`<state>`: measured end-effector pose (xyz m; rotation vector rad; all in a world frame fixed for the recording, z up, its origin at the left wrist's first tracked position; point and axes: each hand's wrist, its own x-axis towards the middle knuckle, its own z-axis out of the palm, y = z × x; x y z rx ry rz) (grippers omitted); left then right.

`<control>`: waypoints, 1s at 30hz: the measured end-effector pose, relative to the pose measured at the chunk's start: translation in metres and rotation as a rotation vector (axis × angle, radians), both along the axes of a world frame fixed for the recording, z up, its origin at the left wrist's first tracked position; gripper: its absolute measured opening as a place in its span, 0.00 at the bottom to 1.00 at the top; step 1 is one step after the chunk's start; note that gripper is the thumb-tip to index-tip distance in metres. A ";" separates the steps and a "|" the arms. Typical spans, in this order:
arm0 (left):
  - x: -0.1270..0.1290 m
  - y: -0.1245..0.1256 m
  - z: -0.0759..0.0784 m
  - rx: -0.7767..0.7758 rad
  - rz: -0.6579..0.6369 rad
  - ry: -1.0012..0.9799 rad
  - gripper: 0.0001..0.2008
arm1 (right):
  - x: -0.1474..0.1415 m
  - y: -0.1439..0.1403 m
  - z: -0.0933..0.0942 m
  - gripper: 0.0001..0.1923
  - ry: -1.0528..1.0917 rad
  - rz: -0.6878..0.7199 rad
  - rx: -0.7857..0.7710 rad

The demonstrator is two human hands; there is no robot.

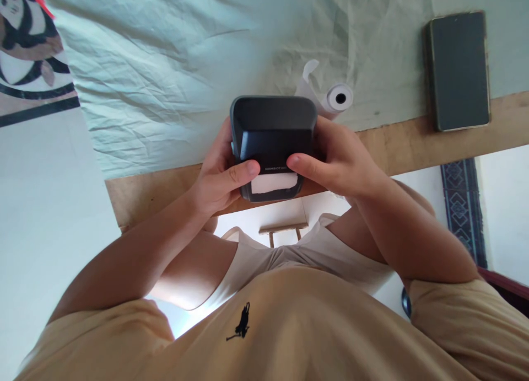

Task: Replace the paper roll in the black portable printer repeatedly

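A small dark grey printer (270,133) with rounded corners is held between both hands above the table's near edge. White paper (273,182) shows at its lower slot. My left hand (219,174) grips its left side, the thumb lying across the front near the paper. My right hand (336,160) grips the right side, its thumb also resting on the front.
A white paper roll (330,97) lies on the pale wrinkled cloth (165,66) just behind the printer. A dark phone (458,69) lies face down at the right, overlapping the wooden table edge (413,141). A panda-print fabric (28,44) is at far left.
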<state>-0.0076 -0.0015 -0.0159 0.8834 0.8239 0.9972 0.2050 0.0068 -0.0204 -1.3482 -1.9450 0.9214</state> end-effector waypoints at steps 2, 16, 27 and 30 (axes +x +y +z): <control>0.002 0.000 -0.001 -0.004 -0.031 0.011 0.24 | 0.001 0.001 0.002 0.34 0.071 0.037 -0.108; 0.014 0.013 0.013 -0.232 0.220 -0.212 0.14 | -0.005 0.000 0.017 0.45 -0.005 -0.041 -0.188; 0.010 0.010 0.004 -0.139 0.184 -0.179 0.09 | -0.006 0.001 0.017 0.51 0.003 -0.043 -0.200; 0.008 0.007 -0.001 -0.054 0.124 -0.173 0.15 | -0.005 0.000 0.016 0.48 0.011 -0.034 -0.198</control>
